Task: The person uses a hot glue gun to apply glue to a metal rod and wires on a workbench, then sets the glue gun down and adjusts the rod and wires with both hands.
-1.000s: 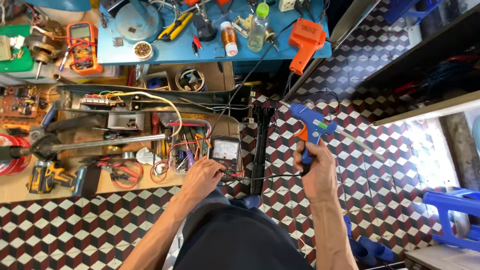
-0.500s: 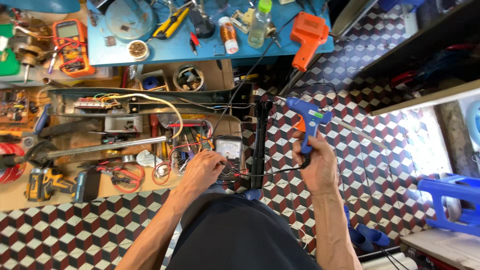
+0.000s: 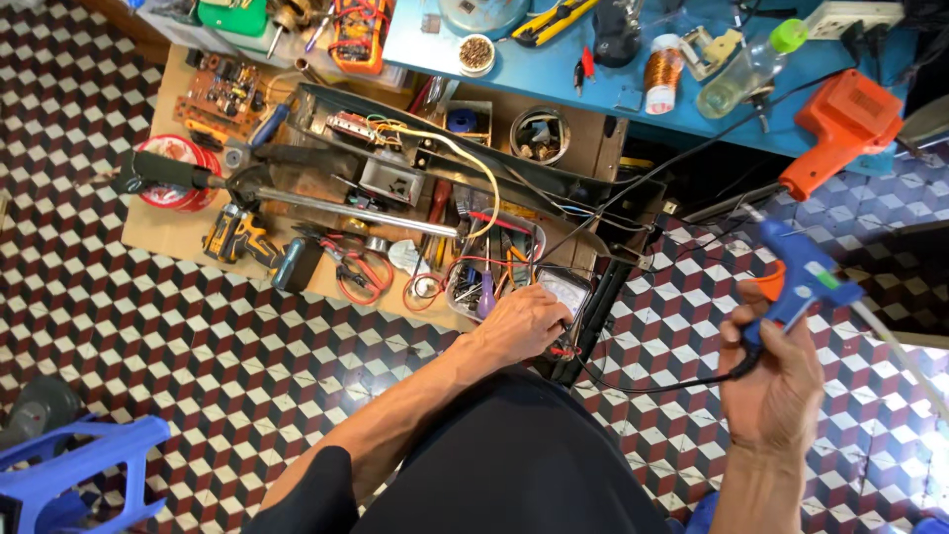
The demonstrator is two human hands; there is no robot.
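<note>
My right hand (image 3: 774,381) grips the handle of a blue glue gun (image 3: 803,275) with an orange trigger, held up over the patterned floor, its black cord (image 3: 652,388) trailing left. My left hand (image 3: 524,321) rests palm down on an analog meter (image 3: 560,295) and its red and black leads at the near edge of a cluttered board. A long black casing (image 3: 465,153) with coloured wires lies across that board just beyond my left hand.
A blue bench (image 3: 633,89) at the top carries an orange soldering gun (image 3: 840,124), a copper wire spool (image 3: 662,71), a clear bottle (image 3: 741,67) and an orange multimeter (image 3: 358,35). A yellow drill (image 3: 237,235) and red reel (image 3: 170,188) lie left. A blue stool (image 3: 84,470) stands bottom left.
The view has swung, so the board and bench now sit further right and lower in frame. My right hand has stayed raised with the glue gun; my left hand remains on the meter.
</note>
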